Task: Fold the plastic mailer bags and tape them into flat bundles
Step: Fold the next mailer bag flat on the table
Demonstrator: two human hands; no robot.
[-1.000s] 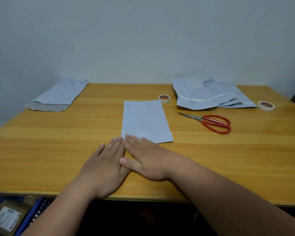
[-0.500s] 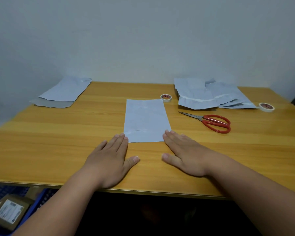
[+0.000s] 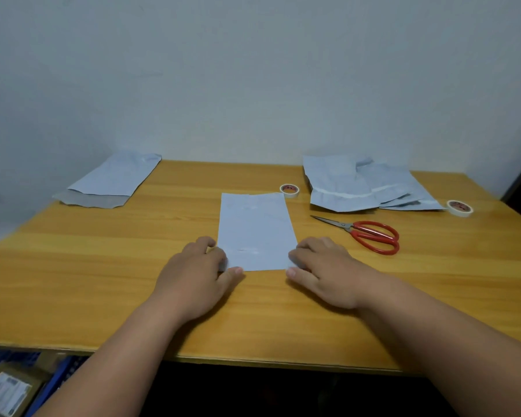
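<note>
A pale blue folded mailer bag (image 3: 254, 228) lies flat in the middle of the wooden table (image 3: 103, 266), long side running away from me. My left hand (image 3: 197, 267) pinches its near left corner, fingers curled over the edge and thumb by the near edge. My right hand (image 3: 322, 266) pinches the near right corner the same way. A small roll of tape (image 3: 289, 189) sits just past the bag's far right corner. A second tape roll (image 3: 459, 207) lies at the far right.
A loose pile of blue mailer bags (image 3: 358, 188) lies at the back right. Red-handled scissors (image 3: 370, 234) lie shut in front of that pile. One mailer bag (image 3: 112, 182) rests at the back left corner. A cardboard parcel (image 3: 6, 392) sits below the table's near edge.
Both hands slid apart from the middle of the bag's near edge to its two near corners, then went from lying flat to curling onto those corners.
</note>
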